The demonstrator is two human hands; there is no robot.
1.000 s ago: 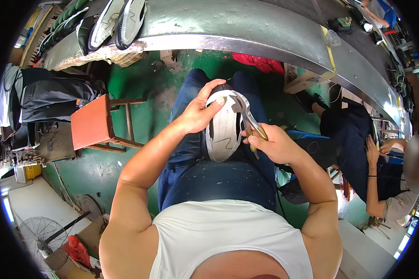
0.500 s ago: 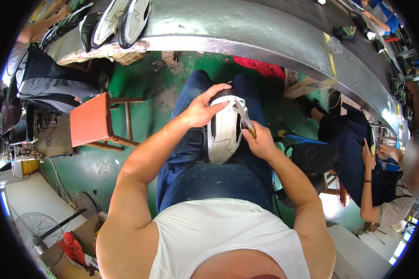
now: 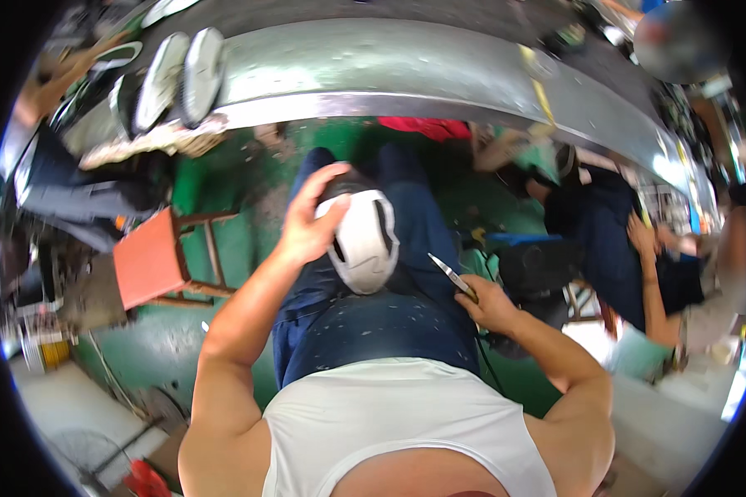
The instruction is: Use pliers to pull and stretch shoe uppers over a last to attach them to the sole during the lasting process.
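Observation:
My left hand (image 3: 311, 217) grips a white shoe (image 3: 362, 240) with black trim, holding it upright on my lap over dark blue trousers. My right hand (image 3: 489, 304) is drawn back to the right of the shoe, apart from it, and holds a small metal knife (image 3: 450, 275) whose blade points up and left toward the shoe. A white sleeveless shirt covers my chest at the bottom of the view.
A long grey metal workbench (image 3: 406, 70) curves across the top, with white shoe soles (image 3: 178, 79) stacked at its left end. An orange stool (image 3: 153, 257) stands on the green floor at left. Another person in dark clothes (image 3: 630, 240) sits at right.
My right hand with the knife has pulled away from the shoe toward the lower right. My left hand has turned the shoe so its white side faces up.

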